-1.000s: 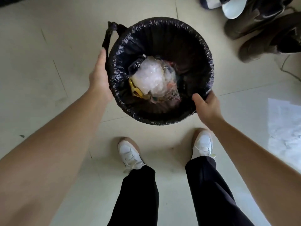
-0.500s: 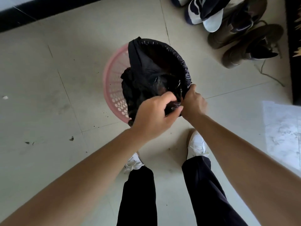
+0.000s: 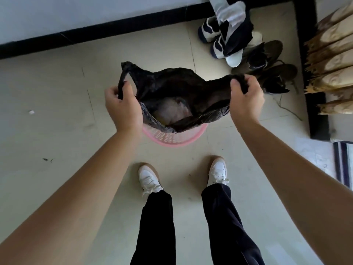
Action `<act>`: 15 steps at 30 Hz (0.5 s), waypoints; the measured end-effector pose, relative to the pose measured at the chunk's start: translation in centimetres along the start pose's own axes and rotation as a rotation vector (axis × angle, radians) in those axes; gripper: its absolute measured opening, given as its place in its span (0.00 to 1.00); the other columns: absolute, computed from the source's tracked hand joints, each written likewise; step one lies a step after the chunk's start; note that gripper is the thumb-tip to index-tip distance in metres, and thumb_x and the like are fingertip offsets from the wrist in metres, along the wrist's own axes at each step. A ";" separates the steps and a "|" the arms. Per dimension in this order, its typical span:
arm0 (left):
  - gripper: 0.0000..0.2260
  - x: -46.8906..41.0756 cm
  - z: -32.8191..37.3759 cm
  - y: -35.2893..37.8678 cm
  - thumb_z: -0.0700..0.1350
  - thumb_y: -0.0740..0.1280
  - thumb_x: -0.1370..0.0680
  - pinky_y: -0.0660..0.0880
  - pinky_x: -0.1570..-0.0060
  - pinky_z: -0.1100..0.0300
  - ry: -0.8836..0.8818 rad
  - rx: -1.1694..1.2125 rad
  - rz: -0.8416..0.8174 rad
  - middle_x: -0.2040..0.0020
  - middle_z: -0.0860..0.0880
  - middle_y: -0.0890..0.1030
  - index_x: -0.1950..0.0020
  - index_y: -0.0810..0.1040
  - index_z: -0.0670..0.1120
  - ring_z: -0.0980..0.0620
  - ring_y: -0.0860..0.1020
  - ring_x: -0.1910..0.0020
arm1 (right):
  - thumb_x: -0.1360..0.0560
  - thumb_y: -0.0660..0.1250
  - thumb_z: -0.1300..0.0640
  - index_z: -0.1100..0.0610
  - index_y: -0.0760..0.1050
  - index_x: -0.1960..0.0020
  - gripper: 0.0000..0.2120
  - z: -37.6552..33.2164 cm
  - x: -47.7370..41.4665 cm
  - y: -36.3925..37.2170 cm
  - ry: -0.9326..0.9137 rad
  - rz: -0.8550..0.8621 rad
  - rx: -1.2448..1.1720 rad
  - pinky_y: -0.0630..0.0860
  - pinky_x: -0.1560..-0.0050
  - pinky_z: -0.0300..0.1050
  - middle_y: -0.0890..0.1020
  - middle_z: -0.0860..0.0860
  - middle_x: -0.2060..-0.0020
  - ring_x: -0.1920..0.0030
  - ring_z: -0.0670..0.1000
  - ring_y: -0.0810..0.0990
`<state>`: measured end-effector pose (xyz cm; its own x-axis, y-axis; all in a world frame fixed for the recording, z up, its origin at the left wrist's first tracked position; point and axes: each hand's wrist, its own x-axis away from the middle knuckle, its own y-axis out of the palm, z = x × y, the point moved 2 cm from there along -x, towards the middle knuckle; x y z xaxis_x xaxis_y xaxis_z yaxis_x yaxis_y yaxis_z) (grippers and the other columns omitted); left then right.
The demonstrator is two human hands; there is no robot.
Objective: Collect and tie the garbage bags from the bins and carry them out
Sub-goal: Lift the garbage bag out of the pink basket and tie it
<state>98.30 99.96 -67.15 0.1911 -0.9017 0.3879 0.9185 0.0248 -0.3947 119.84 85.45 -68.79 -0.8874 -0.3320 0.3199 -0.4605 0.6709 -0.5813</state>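
Lifting: left hand (image 3: 122,104) and right hand (image 3: 244,100) are gripping black plastic garbage bag (image 3: 172,83) handles above pink perforated bin (image 3: 172,137); knotting probably next.

We see the floor (image 3: 57,92) bearing a pink bin (image 3: 172,137), our white sneakers (image 3: 149,178), and piled shoes (image 3: 248,50) by the far wall.

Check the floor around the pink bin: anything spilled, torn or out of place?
Nothing serious. The black bag is held by the left hand and right hand over the pink bin, with no tear visible. Only small scraps lie on the floor: a white bit and dark specks to the left.
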 end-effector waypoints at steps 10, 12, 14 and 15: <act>0.06 3.0 1.8 -4.2 0.43 0.64 0.20 0.67 0.63 0.68 0.229 -0.102 -0.038 0.63 0.56 0.71 0.54 0.69 0.45 0.65 0.70 0.68 | 0.22 0.61 0.41 0.55 0.75 0.47 0.17 -5.1 3.7 -2.5 -0.309 -0.060 0.283 0.73 0.47 0.50 0.79 0.47 0.55 0.51 0.52 0.77; 0.06 3.2 -0.8 -4.0 0.44 0.66 0.21 0.69 0.61 0.62 0.096 -0.242 -0.127 0.63 0.55 0.72 0.53 0.71 0.43 0.63 0.72 0.66 | 0.22 0.63 0.43 0.55 0.73 0.49 0.15 -2.6 3.4 -1.7 -0.096 -0.250 0.383 0.71 0.59 0.45 0.76 0.45 0.62 0.54 0.53 0.77; 0.06 3.4 -3.0 -4.3 0.45 0.68 0.22 0.73 0.57 0.54 0.080 -0.306 -0.177 0.62 0.55 0.75 0.53 0.72 0.44 0.54 0.75 0.62 | 0.22 0.65 0.46 0.57 0.76 0.45 0.15 -0.6 3.2 -1.6 0.017 -0.300 0.368 0.67 0.61 0.40 0.75 0.43 0.64 0.54 0.52 0.78; 0.07 3.5 -3.7 -4.5 0.46 0.69 0.23 0.74 0.53 0.53 0.092 -0.312 -0.189 0.60 0.54 0.77 0.52 0.73 0.45 0.52 0.76 0.59 | 0.23 0.65 0.45 0.57 0.76 0.41 0.17 0.2 3.3 -1.8 0.026 -0.291 0.340 0.68 0.58 0.39 0.77 0.44 0.61 0.51 0.51 0.79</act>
<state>93.53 95.13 -67.10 -0.0167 -0.9130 0.4076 0.7824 -0.2657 -0.5632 117.70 83.02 -66.85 -0.7213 -0.4550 0.5222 -0.6754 0.2949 -0.6759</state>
